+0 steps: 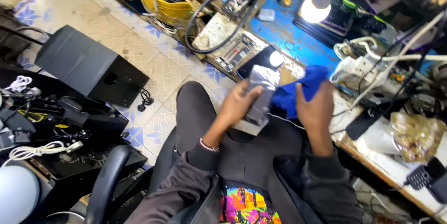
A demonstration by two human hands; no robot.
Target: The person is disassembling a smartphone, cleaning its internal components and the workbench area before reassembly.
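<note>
Now, flat grey shiny device point(260, 94), blue cloth point(298, 91)

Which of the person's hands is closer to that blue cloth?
The right. The right hand lies against the blue cloth, seeming to grip it, while the left hand holds a silvery phone-shaped device just beside the cloth.

Patterned floor tiles point(153, 66) with blue flower motifs cover the far left. A black speaker box point(88, 68) stands on them. At right, a cluttered workbench point(288, 33) with a worn blue top carries a lit lamp point(314, 12). Near left, a black chair armrest point(104, 182).
</note>
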